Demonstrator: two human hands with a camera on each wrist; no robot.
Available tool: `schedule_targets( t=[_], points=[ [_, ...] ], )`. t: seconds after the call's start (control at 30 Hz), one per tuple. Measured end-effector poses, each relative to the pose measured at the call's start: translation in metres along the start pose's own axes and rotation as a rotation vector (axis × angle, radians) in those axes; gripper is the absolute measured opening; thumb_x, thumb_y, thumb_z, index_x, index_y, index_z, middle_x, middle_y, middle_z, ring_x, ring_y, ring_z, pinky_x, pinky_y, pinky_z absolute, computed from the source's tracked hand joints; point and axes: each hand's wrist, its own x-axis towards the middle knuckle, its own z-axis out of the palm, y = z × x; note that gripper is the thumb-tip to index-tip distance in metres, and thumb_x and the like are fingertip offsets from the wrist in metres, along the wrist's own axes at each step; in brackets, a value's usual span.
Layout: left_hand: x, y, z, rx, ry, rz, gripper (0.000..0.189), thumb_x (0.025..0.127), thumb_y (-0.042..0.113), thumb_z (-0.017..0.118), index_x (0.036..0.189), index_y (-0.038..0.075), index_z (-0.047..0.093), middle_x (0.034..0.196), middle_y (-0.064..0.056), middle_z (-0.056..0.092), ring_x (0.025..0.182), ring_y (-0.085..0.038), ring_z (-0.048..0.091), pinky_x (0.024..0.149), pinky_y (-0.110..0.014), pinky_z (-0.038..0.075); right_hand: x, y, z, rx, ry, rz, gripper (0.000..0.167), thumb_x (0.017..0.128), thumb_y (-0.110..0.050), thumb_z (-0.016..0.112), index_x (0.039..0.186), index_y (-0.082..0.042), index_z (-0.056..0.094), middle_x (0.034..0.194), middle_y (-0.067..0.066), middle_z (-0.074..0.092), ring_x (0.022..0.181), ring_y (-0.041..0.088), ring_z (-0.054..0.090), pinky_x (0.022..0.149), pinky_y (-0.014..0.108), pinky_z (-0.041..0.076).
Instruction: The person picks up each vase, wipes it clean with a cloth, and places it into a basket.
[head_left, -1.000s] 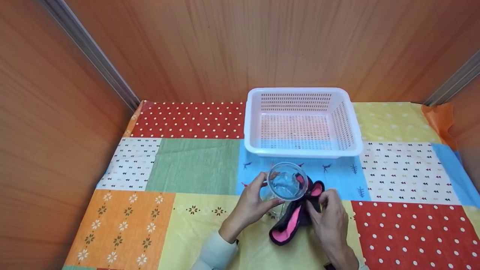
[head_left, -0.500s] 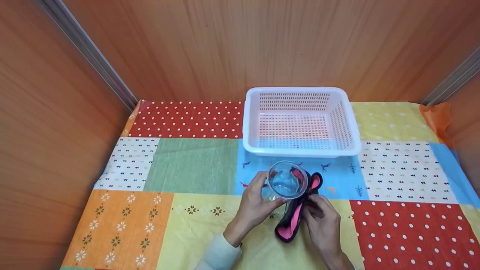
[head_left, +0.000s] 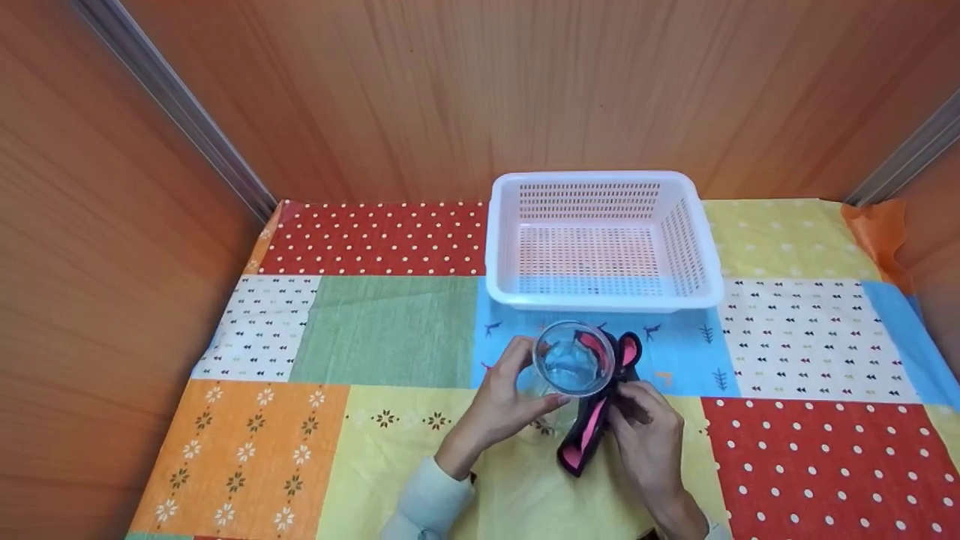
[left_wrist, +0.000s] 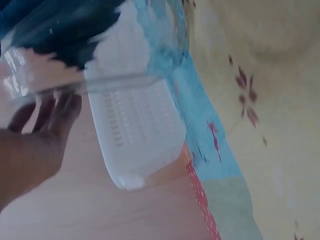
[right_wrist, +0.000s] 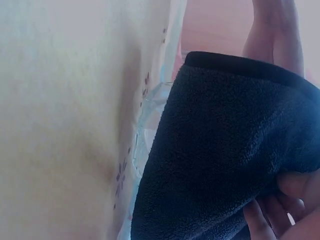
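Note:
My left hand (head_left: 499, 401) grips a clear glass jar (head_left: 566, 366) by its side, thumb near the rim and fingers round the far side. The jar's round mouth faces up toward the head camera. My right hand (head_left: 651, 435) pinches a dark fleece cloth (head_left: 583, 442) with a pink reverse, folded and lying along the jar's right side. In the right wrist view the cloth (right_wrist: 225, 135) spreads wide, hiding most of the jar (right_wrist: 145, 140) behind it. The left wrist view shows the jar (left_wrist: 150, 75) close up, with the dark cloth (left_wrist: 55, 25) behind the glass.
A white perforated plastic basket (head_left: 604, 301) stands just beyond the hands, with nothing in it. A patchwork-print tablecloth (head_left: 390, 330) covers the table. Wood-grain panels (head_left: 420, 97) rise at the back and both sides.
The right hand has shifted its grip inward and now pinches the cloth closer to the jar. The cloth has moved slightly up and lies narrower. The left hand keeps the jar nearly in place.

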Motion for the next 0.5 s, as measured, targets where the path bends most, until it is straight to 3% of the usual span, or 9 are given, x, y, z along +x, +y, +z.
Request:
schedule_targets(
  t=[0.17, 0.4, 0.5],
  points=[
    [0.0015, -0.0011, -0.0065, -0.069, -0.048, -0.004, 0.069, 0.086, 0.008, 0.088, 0.146, 0.008, 0.055, 0.142, -0.009, 0.062, 0.134, -0.026, 0.06, 0.116, -0.041, 0.048, 0.0029, 0.0002, -0.0024, -0.002, -0.043, 0.027, 0.024, 0.086, 0.018, 0.075, 0.103, 0.002, 0.08, 0.098, 0.007, 0.074, 0.098, 0.022, 0.076, 0.086, 0.017, 0.058],
    [-0.0002, 0.0018, -0.0039, 0.016, 0.008, -0.008, 0.063, 0.082, 0.016, 0.093, 0.137, 0.012, 0.061, 0.133, -0.001, 0.07, 0.125, -0.02, 0.066, 0.107, -0.04, 0.056, 0.0058, -0.0024, -0.0017, 0.098, -0.027, 0.003, 0.025, 0.085, 0.023, 0.072, 0.099, 0.004, 0.08, 0.093, 0.007, 0.073, 0.089, 0.008, 0.071, 0.083, 0.014, 0.059],
    [-0.0006, 0.0024, -0.0032, 0.032, 0.021, -0.009, 0.064, 0.081, 0.016, 0.094, 0.136, 0.011, 0.062, 0.132, -0.001, 0.07, 0.124, -0.02, 0.066, 0.107, -0.04, 0.056, 0.007, -0.0047, -0.0017, 0.108, -0.014, -0.006, 0.024, 0.084, 0.024, 0.071, 0.096, 0.005, 0.08, 0.091, 0.006, 0.071, 0.082, 0.006, 0.065, 0.075, 0.011, 0.058]
  ],
)
